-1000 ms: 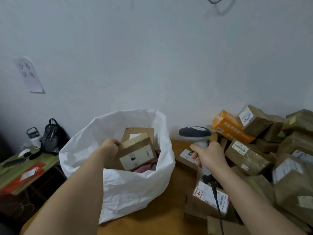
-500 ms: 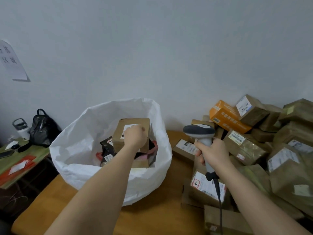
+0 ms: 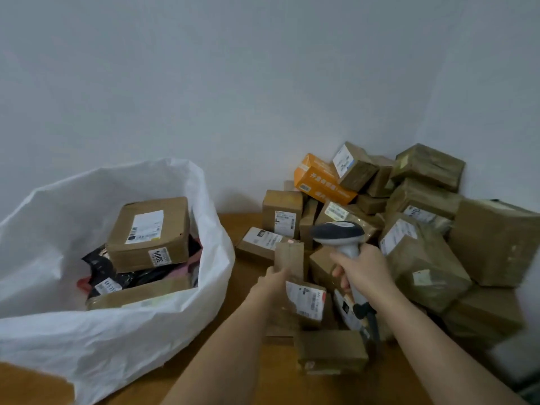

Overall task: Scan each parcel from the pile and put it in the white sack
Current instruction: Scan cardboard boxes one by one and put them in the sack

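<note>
Soft, even, dim indoor light around me, no glare. My view is slightly blurred and curves at the edges; faint shadows sit behind the white sack [image 3: 102, 331].

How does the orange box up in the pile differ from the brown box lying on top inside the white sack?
The orange box is bright orange with white printed lettering; the brown box is plain cardboard. The orange box carries only a small barcode sticker, the brown box a large white label and a tag reading 3004. The orange box sits tilted in the pile, the brown box inside the white sack. Both are closed and untouched by either hand.
</note>
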